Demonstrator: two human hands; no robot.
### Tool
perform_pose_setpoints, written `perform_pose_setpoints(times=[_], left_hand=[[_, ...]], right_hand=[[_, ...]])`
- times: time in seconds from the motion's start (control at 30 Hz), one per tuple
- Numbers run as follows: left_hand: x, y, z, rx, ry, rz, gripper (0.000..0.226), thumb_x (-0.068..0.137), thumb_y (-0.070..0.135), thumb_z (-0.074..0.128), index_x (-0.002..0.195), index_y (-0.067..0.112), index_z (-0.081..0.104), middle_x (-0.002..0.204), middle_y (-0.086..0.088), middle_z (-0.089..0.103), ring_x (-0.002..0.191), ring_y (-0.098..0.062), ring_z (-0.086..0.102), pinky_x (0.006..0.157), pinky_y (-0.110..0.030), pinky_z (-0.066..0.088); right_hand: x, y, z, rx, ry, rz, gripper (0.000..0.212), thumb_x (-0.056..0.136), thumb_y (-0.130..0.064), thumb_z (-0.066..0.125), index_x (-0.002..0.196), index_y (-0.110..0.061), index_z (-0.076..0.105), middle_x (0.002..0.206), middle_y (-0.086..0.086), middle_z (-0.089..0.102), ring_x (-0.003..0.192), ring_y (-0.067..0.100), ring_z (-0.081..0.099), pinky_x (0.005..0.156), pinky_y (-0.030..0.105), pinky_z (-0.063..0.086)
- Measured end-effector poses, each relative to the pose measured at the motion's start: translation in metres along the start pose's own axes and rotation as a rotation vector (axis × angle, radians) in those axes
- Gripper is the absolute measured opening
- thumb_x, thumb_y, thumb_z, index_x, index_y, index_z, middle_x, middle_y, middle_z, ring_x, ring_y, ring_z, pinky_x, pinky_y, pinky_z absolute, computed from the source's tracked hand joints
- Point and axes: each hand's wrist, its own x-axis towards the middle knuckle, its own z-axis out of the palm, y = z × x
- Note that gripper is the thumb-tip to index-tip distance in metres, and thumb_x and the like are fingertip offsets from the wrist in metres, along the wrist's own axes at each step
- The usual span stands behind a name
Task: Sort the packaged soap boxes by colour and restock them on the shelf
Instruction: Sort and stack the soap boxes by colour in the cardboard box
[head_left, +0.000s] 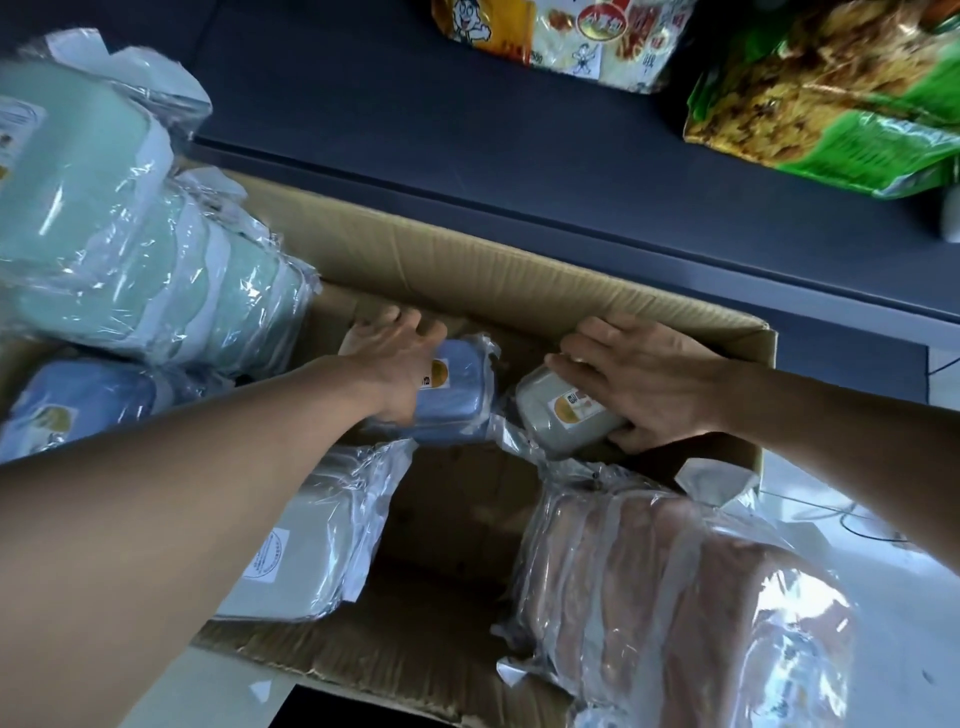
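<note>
Here, label by label:
Blue soap box (457, 400): wrapped in clear film, at the far end of the cardboard carton (519, 280), held in the left hand (400, 358), whose grip curls round it.
Grey soap box (566, 415): just beside the blue one, tilted, with the right hand (644, 384) closing its grip around it.
Other packs in carton: white pack (306, 551) under the left forearm, pink stack (665, 587) at right.
Carton's left: green stack (104, 234), with a second blue pack (78, 400) beneath it.
Shelf (415, 104): dark, beyond the carton, carrying snack bags (831, 88).
</note>
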Motion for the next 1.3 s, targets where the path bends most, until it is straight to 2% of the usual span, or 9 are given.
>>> perform_pose_setpoints(times=[0.17, 0.33, 0.57, 0.73, 0.83, 0.9, 1.07, 1.2, 1.3], left_hand=[[-0.001, 0.001, -0.001, -0.054, -0.071, 0.056, 0.1, 0.066, 0.044, 0.081, 0.145, 0.024, 0.023, 0.142, -0.001, 0.035, 0.131, -0.025, 0.032, 0.1, -0.042, 0.039], [-0.012, -0.007, -0.012, -0.255, -0.076, 0.04, 0.102, 0.071, 0.038, 0.081, 0.15, 0.023, 0.018, 0.151, -0.004, 0.033, 0.136, -0.026, 0.035, 0.105, -0.042, 0.039], [-0.035, -0.024, -0.035, -0.382, 0.023, -0.02, 0.079, 0.084, 0.024, 0.07, 0.149, 0.02, 0.024, 0.147, -0.008, 0.039, 0.132, -0.029, 0.04, 0.104, -0.038, 0.039], [-0.063, -0.039, -0.054, -0.693, 0.118, -0.148, 0.045, 0.091, 0.016, 0.058, 0.134, 0.019, 0.044, 0.131, -0.005, 0.053, 0.11, -0.025, 0.052, 0.082, -0.028, 0.042], [-0.093, -0.055, -0.067, -0.782, 0.186, -0.197, 0.037, 0.093, 0.006, 0.043, 0.127, 0.019, 0.049, 0.122, -0.003, 0.054, 0.106, -0.023, 0.05, 0.081, -0.026, 0.039], [-0.11, -0.069, -0.07, -0.822, 0.199, -0.228, 0.043, 0.092, 0.0, 0.036, 0.128, 0.019, 0.051, 0.129, -0.005, 0.053, 0.112, -0.025, 0.051, 0.084, -0.029, 0.04], [-0.143, -0.115, -0.066, -0.949, 0.194, -0.253, 0.041, 0.087, -0.006, 0.037, 0.108, 0.023, 0.057, 0.123, -0.005, 0.062, 0.109, -0.029, 0.058, 0.072, -0.025, 0.039], [-0.161, -0.134, -0.058, -1.094, 0.191, -0.213, 0.019, 0.09, 0.009, 0.051, 0.102, 0.022, 0.057, 0.11, -0.008, 0.067, 0.097, -0.025, 0.066, 0.088, -0.033, 0.048], [-0.163, -0.134, -0.045, -0.99, 0.14, -0.179, 0.017, 0.089, 0.021, 0.057, 0.105, 0.026, 0.058, 0.112, -0.003, 0.066, 0.1, -0.023, 0.063, 0.088, -0.032, 0.048]], right_hand=[[-0.013, 0.003, -0.021, -0.001, -0.028, 0.046, 0.088, 0.064, -0.062, 0.062, 0.129, -0.004, 0.052, 0.111, 0.016, 0.06, 0.099, 0.033, 0.051, 0.087, 0.044, 0.046], [-0.018, -0.002, -0.038, 0.044, 0.023, 0.171, 0.084, 0.055, -0.061, 0.07, 0.119, -0.008, 0.062, 0.105, 0.013, 0.063, 0.099, 0.034, 0.055, 0.083, 0.042, 0.05], [-0.021, -0.005, -0.076, 0.236, 0.185, 0.4, 0.082, 0.059, -0.057, 0.067, 0.124, -0.008, 0.058, 0.109, 0.013, 0.063, 0.101, 0.034, 0.056, 0.087, 0.043, 0.049], [-0.021, -0.018, -0.13, 0.546, 0.331, 0.593, 0.069, 0.062, -0.056, 0.063, 0.118, -0.015, 0.058, 0.106, 0.007, 0.062, 0.101, 0.025, 0.051, 0.088, 0.036, 0.041], [-0.014, -0.043, -0.16, 0.665, 0.352, 0.578, 0.074, 0.061, -0.058, 0.06, 0.124, -0.018, 0.055, 0.109, 0.004, 0.059, 0.103, 0.021, 0.049, 0.087, 0.034, 0.04], [-0.005, -0.067, -0.175, 0.71, 0.343, 0.558, 0.084, 0.061, -0.064, 0.056, 0.131, -0.017, 0.051, 0.116, 0.003, 0.056, 0.109, 0.02, 0.047, 0.091, 0.031, 0.037], [0.02, -0.123, -0.196, 0.754, 0.363, 0.527, 0.09, 0.058, -0.069, 0.051, 0.132, -0.018, 0.049, 0.117, 0.001, 0.051, 0.11, 0.019, 0.046, 0.102, 0.035, 0.039], [0.042, -0.167, -0.207, 0.735, 0.394, 0.513, 0.085, 0.058, -0.064, 0.059, 0.127, -0.016, 0.052, 0.114, 0.003, 0.052, 0.106, 0.023, 0.048, 0.097, 0.038, 0.041], [0.062, -0.195, -0.205, 0.71, 0.37, 0.516, 0.082, 0.059, -0.064, 0.057, 0.122, -0.011, 0.056, 0.109, 0.006, 0.056, 0.098, 0.027, 0.053, 0.087, 0.041, 0.047]])
